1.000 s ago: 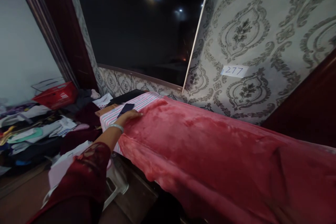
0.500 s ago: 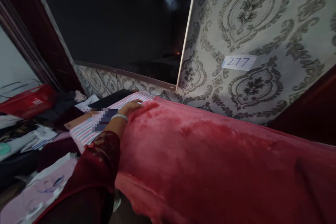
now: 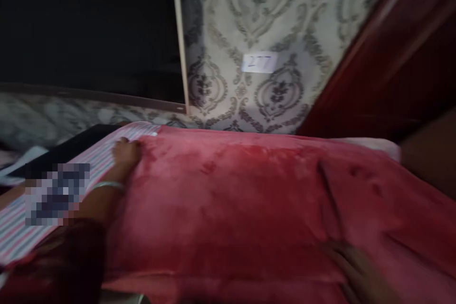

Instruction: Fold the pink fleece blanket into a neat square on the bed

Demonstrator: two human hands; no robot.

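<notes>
A red plush blanket [image 3: 228, 209] lies spread over a surface with a pink, white and grey striped cover [image 3: 103, 152], which shows at the left. At the blanket's far left edge is my left hand [image 3: 126, 153], its fingers curled down on the red fabric and a light bracelet on the wrist. My right hand [image 3: 356, 266] rests low on the right part of the blanket, fingers stretched out and smeared by motion. Creases run through the fabric beside it.
A large dark screen [image 3: 85, 28] hangs on the patterned wall [image 3: 213, 23] behind. A paper label [image 3: 259, 62] reading 277 is stuck there. Dark red wood [image 3: 399, 57] stands at the right. A black flat item [image 3: 71, 145] and a pixelated patch lie at the left.
The view has swung right. My left hand's fingers have gone from stretched to curled at the blanket's edge. My right hand has come into view on the blanket.
</notes>
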